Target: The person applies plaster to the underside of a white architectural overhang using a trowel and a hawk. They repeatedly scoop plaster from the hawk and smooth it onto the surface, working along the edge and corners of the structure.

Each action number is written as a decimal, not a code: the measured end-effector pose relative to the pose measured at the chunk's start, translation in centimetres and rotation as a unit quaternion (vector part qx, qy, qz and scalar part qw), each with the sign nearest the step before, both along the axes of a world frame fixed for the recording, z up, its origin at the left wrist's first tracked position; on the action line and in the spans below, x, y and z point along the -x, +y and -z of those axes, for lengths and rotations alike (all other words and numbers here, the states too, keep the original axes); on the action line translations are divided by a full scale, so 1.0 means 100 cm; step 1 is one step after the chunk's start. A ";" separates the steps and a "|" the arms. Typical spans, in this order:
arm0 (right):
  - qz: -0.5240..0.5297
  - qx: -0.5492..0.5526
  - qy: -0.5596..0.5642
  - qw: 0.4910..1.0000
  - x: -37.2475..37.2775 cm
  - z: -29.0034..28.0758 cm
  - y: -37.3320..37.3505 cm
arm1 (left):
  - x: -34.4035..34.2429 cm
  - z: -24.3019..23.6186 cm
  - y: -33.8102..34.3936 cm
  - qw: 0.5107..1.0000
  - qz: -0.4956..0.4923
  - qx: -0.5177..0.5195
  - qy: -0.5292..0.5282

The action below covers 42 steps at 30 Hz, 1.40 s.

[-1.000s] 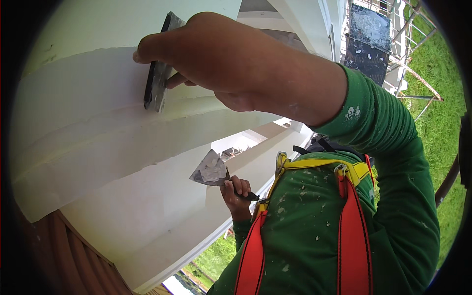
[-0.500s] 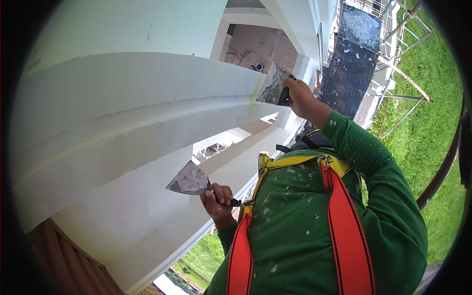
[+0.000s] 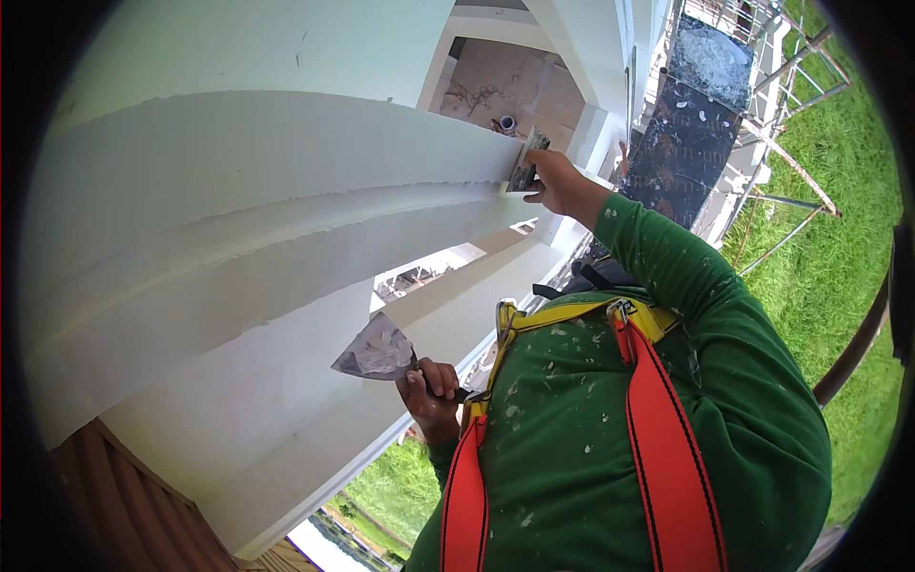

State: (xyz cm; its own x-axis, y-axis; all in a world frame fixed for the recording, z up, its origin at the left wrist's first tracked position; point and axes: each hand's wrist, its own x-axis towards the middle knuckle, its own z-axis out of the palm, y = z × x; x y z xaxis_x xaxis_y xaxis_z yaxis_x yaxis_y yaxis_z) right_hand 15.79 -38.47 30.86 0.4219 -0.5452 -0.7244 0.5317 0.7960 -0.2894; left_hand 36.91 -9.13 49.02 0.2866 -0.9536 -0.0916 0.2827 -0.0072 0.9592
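My left hand [image 3: 434,393] is closed round the dark handle of a putty knife [image 3: 379,349], held in front of my chest. Pale filler sits on its broad, wedge-shaped blade. Farther off, my right hand [image 3: 562,181] grips a wide smoothing trowel [image 3: 526,162] whose blade is smeared with grey-white filler. That blade appears steeply angled, at the right end of a white wall ledge [image 3: 286,153]; I cannot tell whether it is touching. A rough, raised line of filler [image 3: 248,224] runs along the ledge's lower part.
Dark scaffold planking [image 3: 686,143] runs off at the upper right, bearing a board covered in white filler [image 3: 710,62]. Metal scaffold bars [image 3: 791,157] stand beside it, above green grass [image 3: 829,276]. A small pot [image 3: 507,124] shows through the opening. Brown corrugated sheeting [image 3: 124,505] lies lower left.
My right hand has shifted slightly left, and its trowel has turned from broad face towards edge-on at the ledge. The left hand and putty knife stay nearly in place.
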 end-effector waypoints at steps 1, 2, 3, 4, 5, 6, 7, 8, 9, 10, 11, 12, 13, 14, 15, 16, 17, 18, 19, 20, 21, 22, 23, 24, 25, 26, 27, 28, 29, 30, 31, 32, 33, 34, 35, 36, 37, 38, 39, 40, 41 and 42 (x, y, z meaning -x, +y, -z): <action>-0.001 0.001 -0.013 1.000 0.001 -0.003 -0.002 | 0.001 -0.001 -0.002 1.000 -0.001 -0.007 -0.001; -0.004 0.009 -0.018 1.000 -0.001 -0.015 -0.002 | 0.002 -0.003 0.000 1.000 -0.008 -0.014 -0.005; 0.001 0.018 -0.020 1.000 0.000 -0.029 -0.001 | 0.000 -0.002 -0.002 1.000 -0.007 -0.019 -0.004; -0.002 0.027 -0.026 0.999 -0.001 -0.045 0.001 | 0.001 -0.003 0.001 1.000 -0.011 -0.016 -0.004; 0.001 0.041 -0.033 0.999 0.002 -0.058 0.001 | 0.000 -0.001 0.000 1.000 -0.007 -0.012 0.000; 0.000 0.054 -0.042 0.998 0.002 -0.071 0.003 | -0.002 0.001 0.001 1.000 -0.005 -0.009 0.002; 0.001 0.067 -0.051 0.996 0.004 -0.085 0.004 | -0.004 0.002 0.001 1.000 0.002 -0.003 0.002; -0.004 0.080 -0.055 0.995 0.006 -0.101 0.005 | -0.006 0.004 0.002 1.000 0.009 0.003 0.002; -0.009 0.092 -0.058 0.994 0.006 -0.116 0.006 | -0.008 0.005 0.003 1.000 0.016 0.009 0.003; -0.014 0.104 -0.061 0.993 0.007 -0.132 0.007 | -0.009 0.006 0.004 1.000 0.010 0.005 0.009; -0.016 0.125 -0.064 0.990 0.007 -0.152 0.009 | -0.009 0.006 0.004 1.000 0.005 0.001 0.014; -0.019 0.145 -0.069 0.987 0.008 -0.171 0.011 | -0.008 0.004 0.004 1.000 -0.001 -0.003 0.017; -0.021 0.166 -0.072 0.983 0.008 -0.188 0.012 | -0.010 0.006 0.004 1.000 0.004 -0.004 0.018; -0.018 0.180 -0.080 0.980 0.008 -0.201 0.012 | -0.012 0.008 0.003 1.000 0.008 -0.006 0.019; -0.020 0.190 -0.100 0.977 0.011 -0.218 0.010 | -0.008 -0.003 0.003 1.000 0.006 -0.012 0.008; -0.016 0.207 -0.105 0.973 0.011 -0.230 0.010 | -0.011 0.002 0.002 1.000 0.014 -0.009 0.015; -0.016 0.224 -0.094 0.970 0.012 -0.244 0.011 | -0.014 0.007 0.000 1.000 0.021 -0.007 0.022; -0.021 0.236 -0.090 0.967 0.012 -0.259 0.011 | -0.015 0.007 0.001 0.999 0.022 -0.008 0.024; -0.026 0.248 -0.084 0.965 0.011 -0.273 0.011 | -0.016 0.008 0.002 1.000 0.019 -0.014 0.018; -0.032 0.255 -0.080 0.963 0.008 -0.289 0.010 | -0.015 0.006 0.004 1.000 0.013 -0.013 0.015; -0.034 0.264 -0.075 0.961 0.009 -0.301 0.008 | -0.012 0.003 0.001 1.000 0.012 -0.013 0.011; -0.034 0.272 -0.065 0.960 0.008 -0.312 0.006 | -0.011 0.002 -0.002 1.000 0.014 -0.012 0.011; -0.043 0.282 -0.048 0.957 0.010 -0.321 0.004 | -0.013 0.004 -0.005 1.000 0.027 -0.004 0.005; -0.047 0.305 -0.035 0.951 0.014 -0.323 0.006 | -0.015 0.006 -0.005 0.999 0.037 0.005 -0.003; -0.054 0.332 -0.018 0.942 0.019 -0.326 0.007 | -0.015 0.007 -0.006 0.999 0.048 0.015 -0.010; -0.060 0.375 0.011 0.925 0.024 -0.327 0.008 | -0.012 0.006 -0.008 0.999 0.046 0.017 -0.021; -0.065 0.427 0.047 0.901 0.029 -0.325 0.009 | -0.006 0.000 -0.009 0.999 0.041 0.015 -0.033; -0.067 0.485 0.096 0.867 0.034 -0.321 0.011 | 0.000 -0.006 -0.009 0.998 0.034 0.014 -0.045; -0.053 0.564 0.164 0.808 0.040 -0.312 0.013 | 0.004 -0.010 -0.008 0.997 0.048 0.024 -0.061; -0.014 0.633 0.228 0.739 0.051 -0.303 0.015 | 0.007 -0.015 -0.011 0.994 0.066 0.037 -0.078; 0.039 0.683 0.296 0.667 0.057 -0.288 0.017 | 0.005 -0.012 -0.020 0.990 0.089 0.057 -0.091; 0.093 0.713 0.351 0.600 0.062 -0.271 0.020 | 0.005 -0.008 -0.030 0.985 0.124 0.082 -0.090; 0.138 0.730 0.377 0.553 0.066 -0.256 0.022 | 0.011 -0.013 -0.040 0.978 0.146 0.106 -0.102; 0.178 0.738 0.397 0.515 0.068 -0.240 0.026 | 0.018 -0.019 -0.049 0.971 0.167 0.129 -0.114; 0.213 0.737 0.381 0.516 0.077 -0.231 0.030 | 0.042 -0.034 -0.055 0.972 0.160 0.117 -0.126; 0.248 0.732 0.358 0.523 0.077 -0.227 0.038 | 0.060 -0.051 -0.067 0.975 0.153 0.119 -0.105; 0.281 0.723 0.323 0.543 0.073 -0.228 0.046 | 0.070 -0.060 -0.078 0.975 0.174 0.119 -0.076; 0.308 0.709 0.274 0.572 0.069 -0.234 0.051 | 0.078 -0.073 -0.088 0.972 0.200 0.114 -0.049; 0.336 0.694 0.223 0.596 0.064 -0.241 0.056 | 0.088 -0.084 -0.096 0.974 0.202 0.101 -0.034; 0.333 0.693 0.135 0.625 0.055 -0.248 0.062 | 0.095 -0.092 -0.100 0.975 0.205 0.090 -0.011; 0.328 0.687 0.046 0.647 0.047 -0.257 0.066 | 0.102 -0.099 -0.106 0.976 0.195 0.099 0.000; 0.317 0.674 -0.038 0.666 0.046 -0.260 0.069 | 0.110 -0.104 -0.110 0.979 0.185 0.081 0.022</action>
State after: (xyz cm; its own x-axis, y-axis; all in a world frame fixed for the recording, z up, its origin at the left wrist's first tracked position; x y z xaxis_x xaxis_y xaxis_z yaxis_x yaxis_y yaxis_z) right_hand 11.24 -31.55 56.91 -0.1949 -0.7649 0.6139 0.6906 -0.5515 -0.4679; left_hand 25.89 -20.16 59.37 -0.0811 -0.9946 0.0642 0.3296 0.0340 0.9435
